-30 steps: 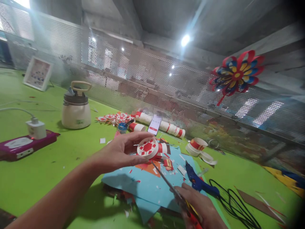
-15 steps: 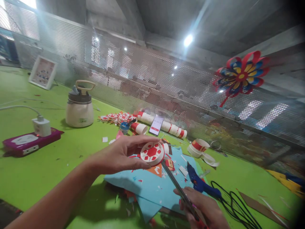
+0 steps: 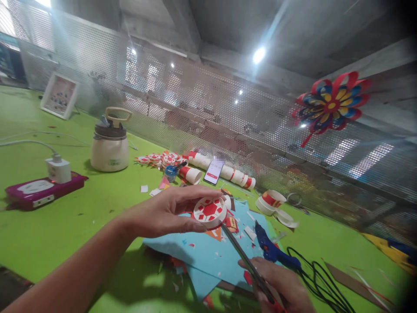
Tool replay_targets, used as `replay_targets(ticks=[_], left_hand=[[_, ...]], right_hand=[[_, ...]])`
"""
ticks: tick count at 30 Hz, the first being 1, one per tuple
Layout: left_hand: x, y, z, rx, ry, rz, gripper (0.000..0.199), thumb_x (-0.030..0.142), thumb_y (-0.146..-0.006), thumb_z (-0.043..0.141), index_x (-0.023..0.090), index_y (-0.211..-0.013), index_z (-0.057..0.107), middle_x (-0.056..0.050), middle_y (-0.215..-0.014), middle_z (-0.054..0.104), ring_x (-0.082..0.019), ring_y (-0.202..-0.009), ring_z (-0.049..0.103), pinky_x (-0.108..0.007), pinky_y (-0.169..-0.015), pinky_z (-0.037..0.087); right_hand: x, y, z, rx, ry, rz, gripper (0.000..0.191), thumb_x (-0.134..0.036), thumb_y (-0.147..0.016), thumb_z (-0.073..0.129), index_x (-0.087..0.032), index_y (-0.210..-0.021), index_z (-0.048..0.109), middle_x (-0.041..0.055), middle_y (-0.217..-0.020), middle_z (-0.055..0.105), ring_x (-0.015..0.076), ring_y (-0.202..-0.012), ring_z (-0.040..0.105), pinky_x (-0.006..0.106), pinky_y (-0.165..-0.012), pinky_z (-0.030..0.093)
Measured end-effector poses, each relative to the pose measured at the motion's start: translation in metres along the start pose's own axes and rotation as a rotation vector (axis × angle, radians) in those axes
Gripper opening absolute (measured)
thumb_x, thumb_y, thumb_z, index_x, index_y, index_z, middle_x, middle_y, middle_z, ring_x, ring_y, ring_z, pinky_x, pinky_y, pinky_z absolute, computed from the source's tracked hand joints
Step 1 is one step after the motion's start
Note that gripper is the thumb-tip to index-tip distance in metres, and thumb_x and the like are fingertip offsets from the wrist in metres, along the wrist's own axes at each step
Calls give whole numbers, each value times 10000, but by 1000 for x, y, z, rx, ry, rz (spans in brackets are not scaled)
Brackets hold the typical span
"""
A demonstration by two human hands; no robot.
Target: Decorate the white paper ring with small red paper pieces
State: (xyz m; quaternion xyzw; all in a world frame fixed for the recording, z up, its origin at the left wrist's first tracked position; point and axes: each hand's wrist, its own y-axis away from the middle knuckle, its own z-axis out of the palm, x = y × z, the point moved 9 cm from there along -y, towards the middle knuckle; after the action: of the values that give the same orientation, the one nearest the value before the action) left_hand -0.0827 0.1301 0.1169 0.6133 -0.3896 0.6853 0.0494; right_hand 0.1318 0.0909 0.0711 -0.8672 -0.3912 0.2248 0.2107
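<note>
My left hand (image 3: pixel 159 213) is closed on a round white paper disc (image 3: pixel 210 211) with red shapes on its face, held at the rim between thumb and fingers. Long grey scissors (image 3: pixel 243 256) with red handles sit in my right hand (image 3: pixel 282 282), their blades nearly together. The scissor tips meet the lower right edge of the disc; whether they cut into it I cannot tell. Beneath both hands lie light blue paper sheets (image 3: pixel 176 252) strewn with red and white scraps. A small red-and-yellow piece (image 3: pixel 232 224) rests just right of the disc.
A blue glue gun (image 3: pixel 273 250) with a black cord lies to the right. Farther back are a phone (image 3: pixel 213 171), white-and-red paper tubes (image 3: pixel 233 174), a blue jar (image 3: pixel 170 173) and patterned discs (image 3: pixel 153 158). On the left stand a kettle (image 3: pixel 110 150) and a purple power strip (image 3: pixel 42 190).
The disc has tilted, its face turning more upward and showing more of its front rim. Its position has shifted slightly right. Both hands keep their holds, and the scissors stay by the disc's edge.
</note>
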Motion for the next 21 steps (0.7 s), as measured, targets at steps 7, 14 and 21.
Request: replay_targets(ticks=[7, 14, 21], left_hand=[[-1, 0, -1, 3, 15, -3, 490, 154, -821, 707, 270, -1286, 606, -66, -1444, 534, -230, -1326, 494, -392, -1104, 417], [1, 0, -2, 18, -31, 40, 521, 166, -806, 722, 245, -1305, 594, -87, -1418, 558, -243, -1308, 512, -388, -1103, 419], [1, 0, -3, 29, -35, 36, 506, 159, -797, 728, 228, -1284, 605, -95, -1391, 581, -240, -1283, 535, -382, -1092, 430]], right_hand=[[-6, -2, 7, -74, 6, -10, 205, -281, -883, 539, -187, -969, 700, 23, -623, 643, 158, -544, 610, 229, -512, 504], [-4, -2, 8, -79, -40, -32, 177, -258, -849, 572, -215, -976, 687, -3, -613, 640, 142, -506, 600, 205, -480, 480], [4, -1, 12, -115, -63, 3, 219, -274, -873, 525, -208, -982, 704, -6, -615, 637, 130, -480, 574, 211, -495, 489]])
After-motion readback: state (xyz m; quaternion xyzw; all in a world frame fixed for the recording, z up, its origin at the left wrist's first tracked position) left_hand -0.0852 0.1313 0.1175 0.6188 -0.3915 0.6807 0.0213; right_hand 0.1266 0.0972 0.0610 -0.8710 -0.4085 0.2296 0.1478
